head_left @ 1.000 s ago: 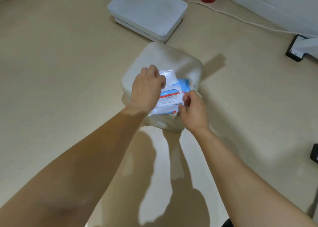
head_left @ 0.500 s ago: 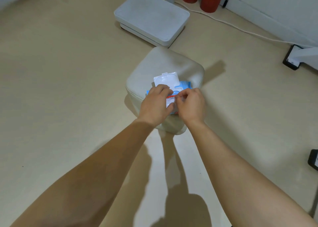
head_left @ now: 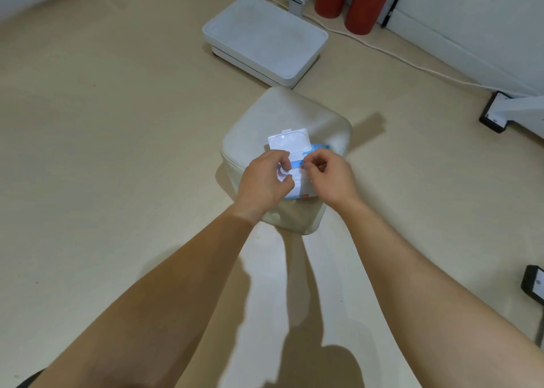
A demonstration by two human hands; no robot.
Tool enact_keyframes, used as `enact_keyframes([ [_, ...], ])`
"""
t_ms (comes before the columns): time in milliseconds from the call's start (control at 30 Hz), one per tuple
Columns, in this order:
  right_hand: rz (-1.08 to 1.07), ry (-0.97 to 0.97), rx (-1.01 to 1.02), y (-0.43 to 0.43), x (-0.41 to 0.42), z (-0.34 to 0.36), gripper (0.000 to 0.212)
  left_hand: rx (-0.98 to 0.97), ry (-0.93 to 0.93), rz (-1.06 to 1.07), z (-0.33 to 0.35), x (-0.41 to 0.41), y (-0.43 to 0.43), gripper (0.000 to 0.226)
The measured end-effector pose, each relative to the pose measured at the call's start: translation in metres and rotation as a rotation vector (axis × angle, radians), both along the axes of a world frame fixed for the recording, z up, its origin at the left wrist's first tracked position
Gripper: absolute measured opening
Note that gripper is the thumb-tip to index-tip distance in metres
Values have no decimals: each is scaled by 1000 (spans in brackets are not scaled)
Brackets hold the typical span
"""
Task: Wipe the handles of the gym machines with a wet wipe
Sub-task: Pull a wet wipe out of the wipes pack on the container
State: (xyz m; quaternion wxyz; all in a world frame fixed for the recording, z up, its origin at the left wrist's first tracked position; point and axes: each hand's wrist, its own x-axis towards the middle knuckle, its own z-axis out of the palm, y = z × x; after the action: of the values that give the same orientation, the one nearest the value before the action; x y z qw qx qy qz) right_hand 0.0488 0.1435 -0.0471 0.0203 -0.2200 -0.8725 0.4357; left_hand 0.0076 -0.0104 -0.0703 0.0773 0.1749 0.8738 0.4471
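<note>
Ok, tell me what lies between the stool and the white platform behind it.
Head view: nothing. Only a short strip of bare floor separates the stool from the platform. The cord runs further right.

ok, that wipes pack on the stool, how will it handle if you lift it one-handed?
The wipes pack looks like a soft film pouch, so it would probably sag and dent under the fingers. Its flip lid stands open and may flap. Both hands are on it, which hints it shifts easily.

I see my left hand (head_left: 265,178) and right hand (head_left: 329,175) pinching at the wipes pack (head_left: 297,178), lid (head_left: 289,142) flipped open, on the cream stool (head_left: 282,117).
</note>
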Motion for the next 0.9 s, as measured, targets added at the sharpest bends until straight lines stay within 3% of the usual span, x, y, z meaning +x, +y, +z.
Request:
enact_keyframes([
  [133,196,-2,290,3,-2,-3,8,39,7,-22,-5,2,-3,18],
  [400,469,-105,610,2,-16,2,18,66,8,-22,-8,1,-4,18],
  [533,577,-222,774,-6,-25,9,12,64,19,-14,-9,0,-3,14],
  [700,728,-312,971,-11,-30,13,37,60,44,-17,-11,1,-2,10],
  [900,860,-333,947,1,-33,11,46,78,-14,-4,-12,0,-2,11],
])
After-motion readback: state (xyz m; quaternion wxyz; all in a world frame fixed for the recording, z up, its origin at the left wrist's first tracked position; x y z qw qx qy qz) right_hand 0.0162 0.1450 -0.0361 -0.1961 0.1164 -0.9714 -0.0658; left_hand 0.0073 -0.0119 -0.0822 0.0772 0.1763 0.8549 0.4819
